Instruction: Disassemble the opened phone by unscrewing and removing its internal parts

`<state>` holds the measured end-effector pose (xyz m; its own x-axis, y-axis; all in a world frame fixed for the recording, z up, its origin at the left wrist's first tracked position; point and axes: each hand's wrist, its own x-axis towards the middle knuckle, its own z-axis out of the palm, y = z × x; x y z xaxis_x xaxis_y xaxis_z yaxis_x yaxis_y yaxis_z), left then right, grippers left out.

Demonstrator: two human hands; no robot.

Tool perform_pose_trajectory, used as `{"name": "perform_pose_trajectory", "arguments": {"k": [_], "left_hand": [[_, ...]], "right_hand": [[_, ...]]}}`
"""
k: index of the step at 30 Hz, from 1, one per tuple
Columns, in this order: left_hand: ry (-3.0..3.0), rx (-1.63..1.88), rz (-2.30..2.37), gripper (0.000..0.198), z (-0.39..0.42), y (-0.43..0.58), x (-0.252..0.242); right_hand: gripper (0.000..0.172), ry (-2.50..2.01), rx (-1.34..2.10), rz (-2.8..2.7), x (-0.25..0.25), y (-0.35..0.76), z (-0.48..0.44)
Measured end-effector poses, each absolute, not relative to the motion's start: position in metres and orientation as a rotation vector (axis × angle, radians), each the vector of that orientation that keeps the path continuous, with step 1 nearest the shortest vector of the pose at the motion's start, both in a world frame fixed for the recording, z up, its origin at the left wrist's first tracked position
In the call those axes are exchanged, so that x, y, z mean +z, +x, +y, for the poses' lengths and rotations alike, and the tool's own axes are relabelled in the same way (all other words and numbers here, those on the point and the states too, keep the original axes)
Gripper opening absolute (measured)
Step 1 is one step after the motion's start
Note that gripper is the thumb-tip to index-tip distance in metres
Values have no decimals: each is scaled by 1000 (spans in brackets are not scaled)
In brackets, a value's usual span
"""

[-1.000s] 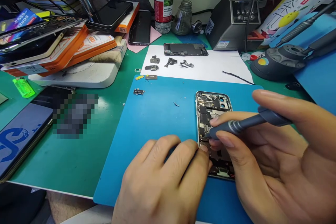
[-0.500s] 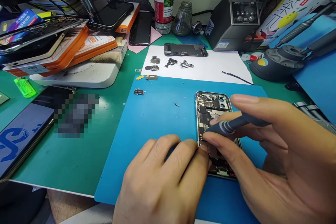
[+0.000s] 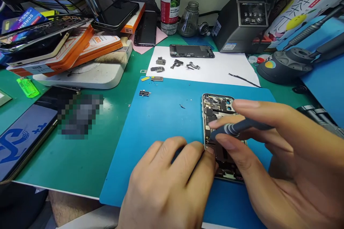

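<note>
An opened smartphone (image 3: 224,150) lies on the blue mat (image 3: 129,150), its circuit boards and battery showing. My left hand (image 3: 169,182) is closed at the phone's lower left edge, fingers bent and gripping its side. In my right hand (image 3: 285,157), a dark grey screwdriver (image 3: 236,127) is pinched between thumb and fingers, tilted over the phone's left side. Its fine tip is too small to make out. Left of the phone, a small dark bit (image 3: 182,106) and a metal bracket (image 3: 144,93) lie on the mat.
Behind the mat, white paper (image 3: 223,68) bears a detached phone screen (image 3: 192,51) and several small parts. A bottle (image 3: 171,3), a glass jar (image 3: 188,19) and a grey device (image 3: 239,21) stand at the back. Boxes (image 3: 77,50) and phones are piled at left.
My right thumb has slid right and the forefinger slightly left along the screwdriver, which has shifted a little. My left hand stays on the phone. The whole view has moved slightly.
</note>
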<state>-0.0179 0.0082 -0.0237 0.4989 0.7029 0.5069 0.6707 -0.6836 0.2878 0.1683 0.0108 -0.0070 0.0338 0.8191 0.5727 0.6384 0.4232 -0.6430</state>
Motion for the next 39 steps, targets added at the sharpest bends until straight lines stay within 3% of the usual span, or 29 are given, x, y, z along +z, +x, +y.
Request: {"name": "perform_pose_trajectory", "arguments": {"k": [6,18,21,25,39], "left_hand": [[2644,1024,1235,25,9,-15,-20],[2524,1189,1234,16,3,-14,-29],[2399,1260,1264,14,3,-10,-28],[2234,1170,1294,12,6,-13,-19],[2265,873,1411,11,14,-13,2]], "right_hand": [[67,-1288,259,-1693,-7,167,11],[48,-1451,265,-1530,4,163,6],[50,-1385,282,-1538,-1,165,7],[71,-1336,132,-1596,-10,168,8],[65,-1149,424,-1444,-10,166,2]]}}
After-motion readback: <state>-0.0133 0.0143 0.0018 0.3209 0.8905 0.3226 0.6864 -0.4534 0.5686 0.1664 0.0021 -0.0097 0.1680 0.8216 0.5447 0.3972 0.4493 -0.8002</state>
